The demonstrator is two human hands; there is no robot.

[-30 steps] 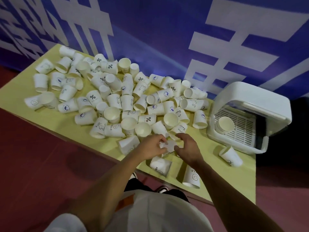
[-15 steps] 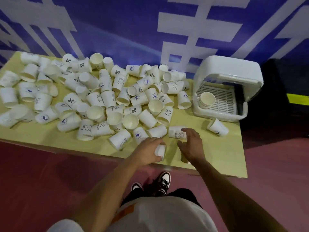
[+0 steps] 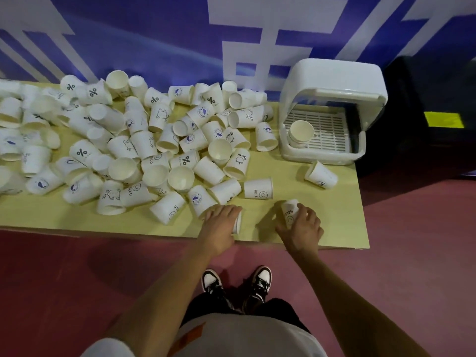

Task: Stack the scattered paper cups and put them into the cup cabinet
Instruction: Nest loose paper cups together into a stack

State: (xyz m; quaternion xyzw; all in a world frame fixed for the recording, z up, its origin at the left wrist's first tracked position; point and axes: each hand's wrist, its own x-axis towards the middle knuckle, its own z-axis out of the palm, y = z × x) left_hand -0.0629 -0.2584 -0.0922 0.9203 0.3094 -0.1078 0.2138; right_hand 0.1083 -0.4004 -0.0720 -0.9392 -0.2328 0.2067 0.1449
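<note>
Left of the cup cabinet [image 3: 334, 81], near the counter [image 3: 334, 217] edge, the left hand [image 3: 221, 221] curled its fingers over one paper cup [image 3: 237, 223], and the right hand [image 3: 303, 226] closed its fingers round a HELLO cup [image 3: 289, 212], probably to nest them.

A bare strip of the pale yellow wooden table [image 3: 288, 176] runs between the sprawling heap of white paper cups [image 3: 144, 150] on the left and the open-fronted white plastic cup cabinet [image 3: 334, 81], where a lone tipped paper cup [image 3: 320, 175] lies just before the low front wall and a short cup stack [image 3: 300, 132] fills the inner left side.
</note>
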